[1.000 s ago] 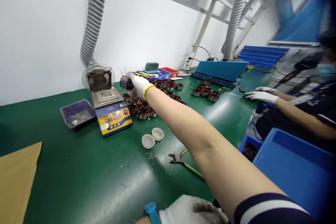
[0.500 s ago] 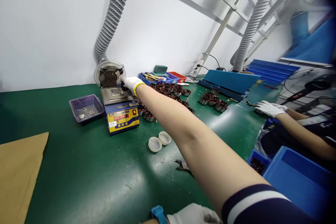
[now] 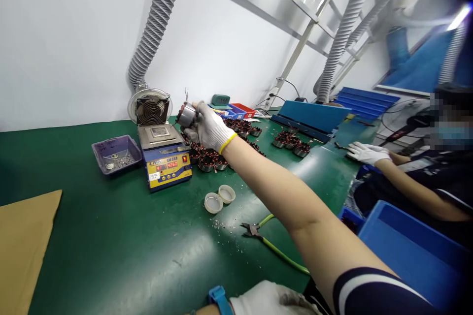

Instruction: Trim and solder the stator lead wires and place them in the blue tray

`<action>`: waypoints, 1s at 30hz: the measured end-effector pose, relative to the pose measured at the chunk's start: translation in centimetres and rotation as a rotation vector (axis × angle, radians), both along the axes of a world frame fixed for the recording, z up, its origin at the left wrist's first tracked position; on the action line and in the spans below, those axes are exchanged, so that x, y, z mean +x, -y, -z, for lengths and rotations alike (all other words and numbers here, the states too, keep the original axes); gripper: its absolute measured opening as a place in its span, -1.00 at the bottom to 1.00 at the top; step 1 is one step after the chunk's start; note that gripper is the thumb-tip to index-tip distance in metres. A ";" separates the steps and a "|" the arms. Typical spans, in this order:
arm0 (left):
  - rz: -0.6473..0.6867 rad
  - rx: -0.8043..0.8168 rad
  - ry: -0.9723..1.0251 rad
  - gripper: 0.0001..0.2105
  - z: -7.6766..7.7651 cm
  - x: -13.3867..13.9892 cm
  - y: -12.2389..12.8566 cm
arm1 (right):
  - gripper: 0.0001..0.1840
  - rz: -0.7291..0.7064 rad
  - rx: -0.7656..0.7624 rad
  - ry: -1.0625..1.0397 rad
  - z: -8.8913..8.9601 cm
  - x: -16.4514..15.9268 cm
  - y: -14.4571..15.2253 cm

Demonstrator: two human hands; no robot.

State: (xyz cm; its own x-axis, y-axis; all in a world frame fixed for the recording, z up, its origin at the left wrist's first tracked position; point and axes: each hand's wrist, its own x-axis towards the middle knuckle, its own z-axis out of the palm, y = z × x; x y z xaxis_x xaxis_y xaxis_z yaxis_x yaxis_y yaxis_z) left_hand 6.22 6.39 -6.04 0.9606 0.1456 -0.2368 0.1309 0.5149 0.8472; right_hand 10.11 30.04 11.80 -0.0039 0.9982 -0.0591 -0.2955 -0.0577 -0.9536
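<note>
Gripped in my gloved right hand [image 3: 212, 128] is a motor stator [image 3: 185, 115], a metal ring with dark windings and a wire sticking up. It is held above the table, just right of the solder pot [image 3: 158, 131], whose yellow front panel [image 3: 169, 171] carries lit red digits. Below the hand, several stators [image 3: 207, 161] with copper windings stand close together. My gloved left hand [image 3: 268, 299], with a blue watch at its wrist, is at the bottom edge; its fingers are partly cut off. Cutting pliers [image 3: 253, 230] with green handles lie between my hands.
A purple tray [image 3: 96, 150] with scraps stands left of the pot. Two small white cups [image 3: 213, 203] sit in front, near scattered bits. Cardboard [image 3: 25, 246] covers the left. More stators [image 3: 291, 142] lie farther right. A co-worker's gloved hands [image 3: 365, 152] and a blue bin [image 3: 410, 246] are at right.
My right hand has drawn back to the right from the solder pot, and the stator in it now shows plainly. More of the pliers is uncovered. My left hand stays low.
</note>
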 end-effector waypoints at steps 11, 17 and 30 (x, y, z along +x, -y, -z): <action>0.013 -0.108 0.012 -0.31 -1.9 -0.6 1.1 | -0.48 0.179 -0.111 -0.447 8.1 5.0 18.0; 0.027 -0.117 0.006 -0.35 -2.1 -1.0 1.1 | -0.41 0.370 -0.035 -0.523 11.8 7.3 23.1; -0.523 -0.077 0.186 -0.75 -1.2 -2.1 0.1 | -0.35 0.216 0.811 1.033 12.8 10.9 32.2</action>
